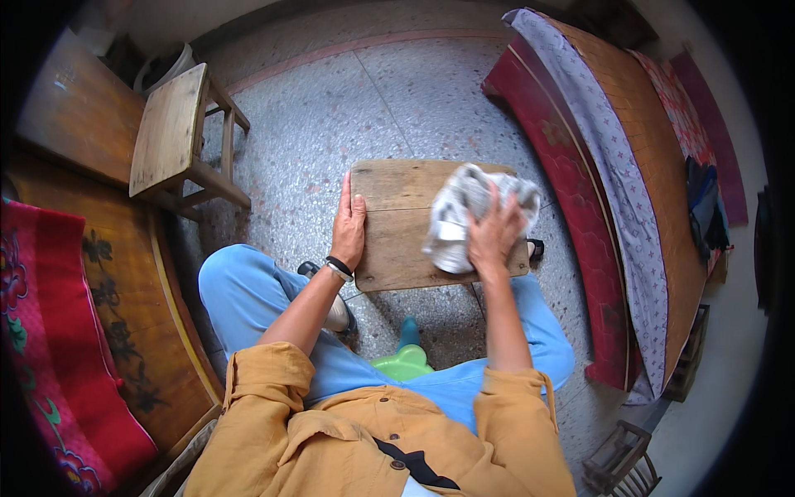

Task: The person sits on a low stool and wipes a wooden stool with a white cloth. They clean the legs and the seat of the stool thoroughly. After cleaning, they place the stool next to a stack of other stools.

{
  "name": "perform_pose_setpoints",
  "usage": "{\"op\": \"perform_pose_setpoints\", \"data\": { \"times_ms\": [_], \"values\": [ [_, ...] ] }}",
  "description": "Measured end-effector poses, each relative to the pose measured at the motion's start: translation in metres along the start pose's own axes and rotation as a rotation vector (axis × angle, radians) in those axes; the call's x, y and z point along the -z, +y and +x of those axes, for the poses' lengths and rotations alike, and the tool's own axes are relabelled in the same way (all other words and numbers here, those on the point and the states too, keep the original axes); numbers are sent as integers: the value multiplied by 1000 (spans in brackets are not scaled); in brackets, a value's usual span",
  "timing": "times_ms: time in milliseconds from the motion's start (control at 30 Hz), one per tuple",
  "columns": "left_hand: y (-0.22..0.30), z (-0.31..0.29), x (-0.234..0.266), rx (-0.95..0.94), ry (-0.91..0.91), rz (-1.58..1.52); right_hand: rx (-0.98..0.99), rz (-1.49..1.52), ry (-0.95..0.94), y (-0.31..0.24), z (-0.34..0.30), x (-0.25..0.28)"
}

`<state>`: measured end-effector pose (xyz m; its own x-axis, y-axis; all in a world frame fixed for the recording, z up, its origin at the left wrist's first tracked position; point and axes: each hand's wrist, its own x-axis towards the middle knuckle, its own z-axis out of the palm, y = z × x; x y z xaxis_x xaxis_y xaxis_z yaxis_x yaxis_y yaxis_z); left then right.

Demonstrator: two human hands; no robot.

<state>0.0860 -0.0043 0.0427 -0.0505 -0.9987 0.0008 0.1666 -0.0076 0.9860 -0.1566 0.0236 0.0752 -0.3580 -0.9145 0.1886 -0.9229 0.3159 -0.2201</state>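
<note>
In front of me, between my knees, is a wooden stool with a worn plank top (397,236); its legs are hidden beneath. My left hand (349,228) grips the top's left edge, thumb on the upper side and fingers straight along the rim. On the right part of the top lies a crumpled grey-and-white cloth (451,219). My right hand (497,232) presses down on this cloth with bent fingers, slightly blurred, holding it against the wood.
A second wooden stool (170,132) stands at the far left beside a wooden cabinet (124,306) partly draped in red floral cloth (74,331). A bed with a dark red side (555,182) runs along the right. Something green (404,363) shows beneath me. A small wooden chair (621,455) is lower right.
</note>
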Motion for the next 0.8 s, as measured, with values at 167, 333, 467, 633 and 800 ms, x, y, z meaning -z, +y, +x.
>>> {"op": "perform_pose_setpoints", "data": {
  "times_ms": [167,333,467,633,800],
  "values": [
    [-22,2,8,63,40,-377,426,132,-83,-115,-31,-10],
    [-50,1,23,110,172,-130,500,212,-71,-73,-75,10],
    [-32,0,18,56,156,-44,354,119,30,5,-58,19],
    [-21,0,8,17,188,47,-117,569,160,49,3,49],
    [-25,-1,14,4,201,73,163,510,661,12,-9,106]
  ]
}}
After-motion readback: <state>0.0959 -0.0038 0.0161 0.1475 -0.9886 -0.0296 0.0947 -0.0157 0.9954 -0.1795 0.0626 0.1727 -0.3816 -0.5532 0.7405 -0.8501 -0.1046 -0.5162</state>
